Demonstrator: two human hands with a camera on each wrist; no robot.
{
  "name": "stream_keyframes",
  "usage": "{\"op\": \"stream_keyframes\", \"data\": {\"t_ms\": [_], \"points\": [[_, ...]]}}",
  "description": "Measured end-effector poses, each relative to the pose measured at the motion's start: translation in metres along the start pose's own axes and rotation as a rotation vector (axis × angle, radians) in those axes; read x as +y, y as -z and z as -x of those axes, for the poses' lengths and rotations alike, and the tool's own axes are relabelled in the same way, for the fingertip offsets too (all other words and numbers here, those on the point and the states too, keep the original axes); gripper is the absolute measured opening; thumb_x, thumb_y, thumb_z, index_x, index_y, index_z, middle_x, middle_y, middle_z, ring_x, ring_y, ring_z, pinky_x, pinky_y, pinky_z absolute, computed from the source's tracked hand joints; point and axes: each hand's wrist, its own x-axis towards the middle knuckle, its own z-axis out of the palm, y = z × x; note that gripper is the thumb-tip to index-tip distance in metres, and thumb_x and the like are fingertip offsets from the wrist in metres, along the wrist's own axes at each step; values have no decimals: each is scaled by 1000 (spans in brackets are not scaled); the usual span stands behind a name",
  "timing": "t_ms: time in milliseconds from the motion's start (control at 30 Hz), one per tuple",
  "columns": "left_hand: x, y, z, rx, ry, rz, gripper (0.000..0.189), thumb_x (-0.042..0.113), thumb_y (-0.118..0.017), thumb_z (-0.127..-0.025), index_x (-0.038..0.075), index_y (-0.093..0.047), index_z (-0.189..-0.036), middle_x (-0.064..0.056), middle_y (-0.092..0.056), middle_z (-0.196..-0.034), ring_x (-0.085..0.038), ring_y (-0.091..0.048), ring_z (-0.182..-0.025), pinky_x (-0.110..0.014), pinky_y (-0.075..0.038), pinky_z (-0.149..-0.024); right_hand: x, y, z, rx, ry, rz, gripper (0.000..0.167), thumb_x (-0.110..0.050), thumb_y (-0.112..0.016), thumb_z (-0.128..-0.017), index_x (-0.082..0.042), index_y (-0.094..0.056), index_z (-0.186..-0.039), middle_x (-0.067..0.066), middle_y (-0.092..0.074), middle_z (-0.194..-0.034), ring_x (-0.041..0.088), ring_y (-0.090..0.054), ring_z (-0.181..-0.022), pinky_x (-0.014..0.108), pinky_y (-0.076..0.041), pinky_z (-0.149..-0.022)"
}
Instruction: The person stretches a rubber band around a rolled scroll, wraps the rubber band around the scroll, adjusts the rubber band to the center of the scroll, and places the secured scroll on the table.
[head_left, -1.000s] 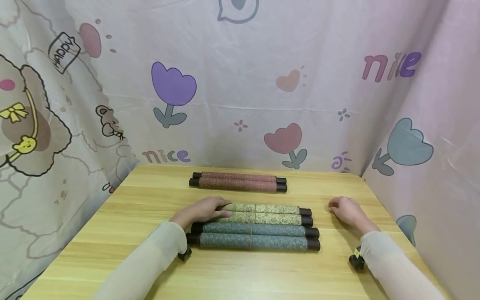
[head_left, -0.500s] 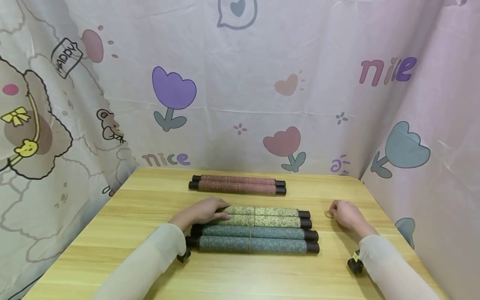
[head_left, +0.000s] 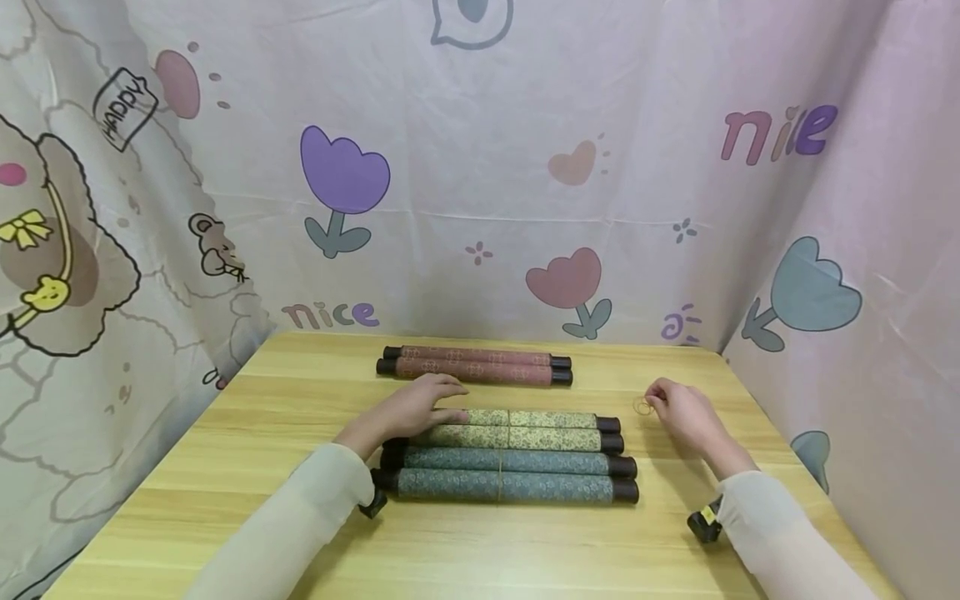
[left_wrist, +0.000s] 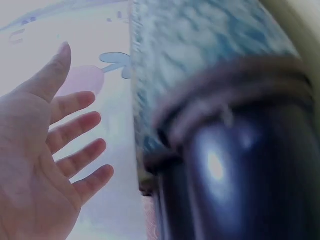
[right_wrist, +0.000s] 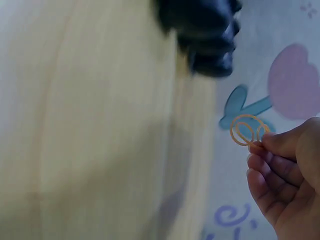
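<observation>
My right hand is raised over the right side of the table, pinching a thin tan rubber band between thumb and index finger. Its loops hang free of the fingertips in the right wrist view. Over the left end of two yellow patterned scrolls is my left hand, its fingers spread and relaxed. The left wrist view shows this hand with a bare palm. A thin band circles the yellow pair. Nearer me lie two blue scrolls with dark end knobs, also banded together.
Two red patterned scrolls lie side by side toward the back of the wooden table, with no band visible on them. A printed cloth hangs behind the table and along both sides.
My left hand has lifted off the yellow scrolls, its fingers shifting toward the red pair. The right hand has moved slightly back and left with the rubber band. The scrolls have stayed put.
</observation>
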Motion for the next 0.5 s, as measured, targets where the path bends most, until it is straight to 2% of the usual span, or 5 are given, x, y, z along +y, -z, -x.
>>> {"op": "stream_keyframes", "data": {"t_ms": [167, 300, 500], "points": [[9, 2, -1, 58, 21, 39, 62, 58, -52, -95, 17, -55, -141, -8, -48, -144, -31, -42, -134, -52, -34, -109, -29, 6, -4, 51, 67, -13, 7, -11, -63, -95, -5, -66, -95, 0, -65, -77, 15, -54, -64, 43, -47, -64], [18, 0, -2, 93, 23, 51, 65, 62, -50, -94, 17, -54, -141, -8, -48, -144, -31, -42, -133, -52, -34, -109, -50, 9, -5, 77, 117, -45, 6, -11, -63, -95, -6, -66, -94, 1, -67, -80, 15, -57, -67, 43, -49, -66], [35, -3, -5, 156, 23, 103, 59, 58, -53, -94, 20, -57, -139, -7, -52, -142, -29, -46, -131, -52, -38, -106, -79, 5, -6, 107, 181, -100, 5, -11, -65, -95, -7, -68, -94, 1, -68, -83, 16, -61, -71, 41, -53, -67]]}}
